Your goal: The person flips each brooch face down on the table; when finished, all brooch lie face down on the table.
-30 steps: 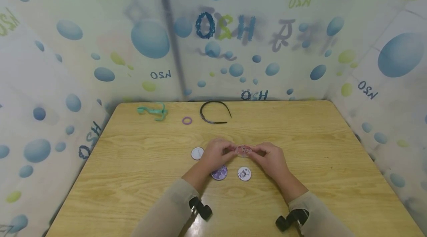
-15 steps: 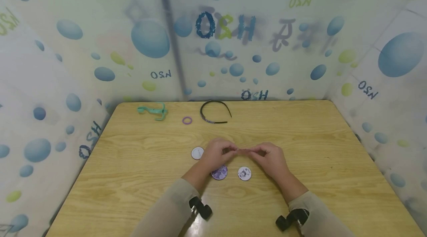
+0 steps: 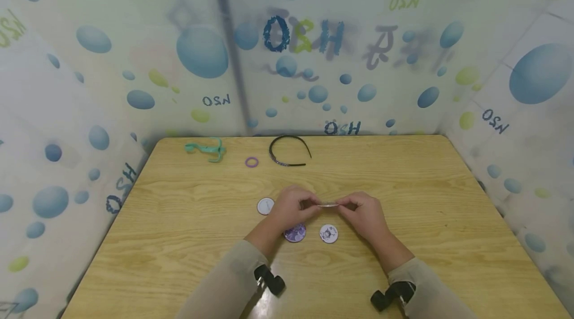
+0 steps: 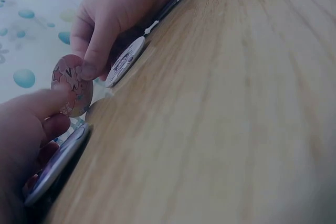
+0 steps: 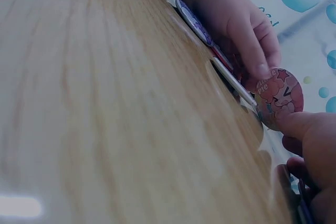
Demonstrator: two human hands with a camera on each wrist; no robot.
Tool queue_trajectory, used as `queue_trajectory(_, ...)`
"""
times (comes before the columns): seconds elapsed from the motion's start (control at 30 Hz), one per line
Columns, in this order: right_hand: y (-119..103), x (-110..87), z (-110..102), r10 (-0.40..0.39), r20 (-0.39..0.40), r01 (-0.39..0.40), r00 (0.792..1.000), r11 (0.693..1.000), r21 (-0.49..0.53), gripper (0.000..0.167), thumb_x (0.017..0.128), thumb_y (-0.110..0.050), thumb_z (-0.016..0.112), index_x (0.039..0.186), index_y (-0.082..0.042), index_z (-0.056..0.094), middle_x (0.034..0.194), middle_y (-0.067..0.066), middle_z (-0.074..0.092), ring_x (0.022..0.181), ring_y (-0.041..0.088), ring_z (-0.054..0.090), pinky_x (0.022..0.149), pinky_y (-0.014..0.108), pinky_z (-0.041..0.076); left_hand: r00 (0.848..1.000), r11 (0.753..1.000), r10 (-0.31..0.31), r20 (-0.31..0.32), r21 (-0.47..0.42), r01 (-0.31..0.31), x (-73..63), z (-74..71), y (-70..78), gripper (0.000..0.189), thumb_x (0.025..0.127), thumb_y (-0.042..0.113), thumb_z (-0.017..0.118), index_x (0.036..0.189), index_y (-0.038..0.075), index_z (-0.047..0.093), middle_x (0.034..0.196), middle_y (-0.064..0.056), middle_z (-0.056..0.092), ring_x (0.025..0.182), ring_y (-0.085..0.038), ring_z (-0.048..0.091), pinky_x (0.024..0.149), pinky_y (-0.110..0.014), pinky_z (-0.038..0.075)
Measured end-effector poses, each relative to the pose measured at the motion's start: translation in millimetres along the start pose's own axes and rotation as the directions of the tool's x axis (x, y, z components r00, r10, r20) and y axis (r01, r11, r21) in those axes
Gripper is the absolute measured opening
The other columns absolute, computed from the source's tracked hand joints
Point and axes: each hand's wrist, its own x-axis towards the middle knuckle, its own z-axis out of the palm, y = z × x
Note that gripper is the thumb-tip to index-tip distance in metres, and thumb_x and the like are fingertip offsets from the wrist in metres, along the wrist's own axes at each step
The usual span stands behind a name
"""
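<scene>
A round pink button badge (image 3: 329, 205) with cartoon print is pinched at opposite edges by both hands, nearly edge-on to the head camera. My left hand (image 3: 293, 207) holds its left edge between thumb and fingers; my right hand (image 3: 364, 213) pinches the right edge. In the right wrist view the printed face of the pink badge (image 5: 291, 90) shows between the two thumbs. Below the hands on the table lie a purple badge (image 3: 295, 234), partly covered by the left wrist, and a white badge (image 3: 329, 234) with a drawn figure. Left of the left hand is a pale badge (image 3: 265, 206).
Toward the back of the wooden table (image 3: 403, 169) are a teal branched object (image 3: 206, 149), a small purple ring (image 3: 251, 162) and a black headband (image 3: 271, 152). A patterned backdrop (image 3: 381, 70) rises behind the table and along its sides.
The pink badge has turned between the fingers: its face showed to the head camera a second ago, then it went edge-on, and now a pale, thin edge shows. Both hands stay in place.
</scene>
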Motion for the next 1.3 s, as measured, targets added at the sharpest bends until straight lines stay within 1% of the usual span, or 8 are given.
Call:
queue_trajectory(0.13, 0.7, 0.1, 1.0, 0.000, -0.002, 0.000, 1.000, 1.000, -0.007, 0.016, 0.081, -0.002, 0.092, 0.088, -0.013, 0.085, 0.091, -0.001, 0.078, 0.087, 0.019, 0.072, 0.075, 0.034, 0.060, 1.000, 1.000, 0.010, 0.019, 0.006, -0.010, 0.9, -0.3, 0.1, 0.016, 0.090, 0.034, 0.087, 0.100, 0.023, 0.084, 0.093, 0.013, 0.077, 0.084, -0.006, 0.062, 0.083, -0.032, 0.048)
queue_trajectory(0.4, 2.1, -0.2, 1.1, 0.000, 0.039, 0.001, 0.999, 1.000, -0.016, 0.016, 0.081, -0.004, 0.093, 0.090, -0.015, 0.085, 0.093, -0.003, 0.078, 0.092, 0.020, 0.071, 0.082, 0.039, 0.059, 0.999, 1.000, -0.004, 0.041, 0.024, 0.003, 0.5, 0.6, -0.7, 0.019, 0.089, 0.038, 0.088, 0.102, 0.026, 0.084, 0.093, 0.016, 0.075, 0.082, -0.005, 0.058, 0.083, -0.032, 0.047)
queue_trajectory(0.5, 3.5, 0.0, 1.0, 0.002, 0.059, -0.001, 0.998, 1.000, -0.025, 0.017, 0.081, -0.006, 0.092, 0.092, -0.016, 0.085, 0.094, -0.005, 0.078, 0.093, 0.019, 0.071, 0.084, 0.042, 0.059, 0.999, 0.999, -0.011, 0.051, 0.040, 0.009, 0.3, 0.9, -0.8, 0.021, 0.088, 0.039, 0.088, 0.104, 0.026, 0.083, 0.096, 0.015, 0.075, 0.084, -0.006, 0.059, 0.086, -0.033, 0.047)
queue_trajectory(0.6, 4.3, 0.7, 0.6, -0.004, 0.074, 0.005, 0.997, 1.000, -0.024, 0.017, 0.080, -0.009, 0.092, 0.094, -0.017, 0.086, 0.095, -0.007, 0.078, 0.096, 0.020, 0.071, 0.088, 0.044, 0.058, 0.998, 0.999, -0.026, 0.057, 0.049, 0.023, -0.2, 0.4, -0.3, 0.023, 0.088, 0.039, 0.088, 0.105, 0.026, 0.083, 0.101, 0.013, 0.076, 0.092, -0.008, 0.063, 0.091, -0.035, 0.048)
queue_trajectory(0.8, 5.3, 2.3, -0.2, -0.087, 0.115, 0.091, 0.990, 0.995, -0.028, 0.024, 0.078, -0.022, 0.097, 0.099, -0.019, 0.086, 0.102, -0.007, 0.080, 0.100, 0.021, 0.070, 0.094, 0.048, 0.054, 0.999, 0.999, -0.024, 0.046, 0.049, 0.022, -1.1, 0.3, 0.2, 0.026, 0.087, 0.039, 0.090, 0.108, 0.025, 0.082, 0.106, 0.010, 0.077, 0.101, -0.011, 0.065, 0.097, -0.037, 0.048)
queue_trajectory(0.9, 6.2, 2.9, -0.3, -0.129, 0.133, 0.134, 0.983, 0.991, -0.028, 0.028, 0.076, -0.024, 0.099, 0.099, -0.018, 0.085, 0.106, -0.005, 0.080, 0.102, 0.022, 0.070, 0.095, 0.050, 0.052, 0.999, 0.999, -0.009, 0.037, 0.050, 0.007, -1.3, 0.4, 0.3, 0.027, 0.085, 0.038, 0.091, 0.107, 0.025, 0.082, 0.106, 0.009, 0.077, 0.101, -0.012, 0.066, 0.097, -0.038, 0.049)
queue_trajectory(1.0, 6.4, 3.1, -0.3, -0.149, 0.140, 0.156, 0.979, 0.987, -0.036, 0.030, 0.074, -0.024, 0.099, 0.099, -0.017, 0.086, 0.107, -0.003, 0.080, 0.102, 0.023, 0.070, 0.095, 0.050, 0.052, 0.999, 0.998, -0.013, 0.048, 0.056, 0.011, -1.3, 0.1, 0.8, 0.028, 0.085, 0.038, 0.092, 0.108, 0.025, 0.082, 0.107, 0.009, 0.077, 0.103, -0.013, 0.066, 0.098, -0.038, 0.048)
queue_trajectory(1.3, 3.4, 2.7, -1.4, -0.118, 0.164, 0.131, 0.979, 0.989, -0.071, 0.031, 0.076, -0.028, 0.099, 0.101, -0.015, 0.086, 0.110, 0.000, 0.080, 0.106, 0.027, 0.069, 0.097, 0.053, 0.052, 0.996, 0.997, -0.039, 0.077, 0.071, 0.034, -0.5, -0.1, 1.1, 0.030, 0.085, 0.036, 0.091, 0.110, 0.023, 0.081, 0.112, 0.007, 0.077, 0.108, -0.015, 0.065, 0.102, -0.039, 0.048)
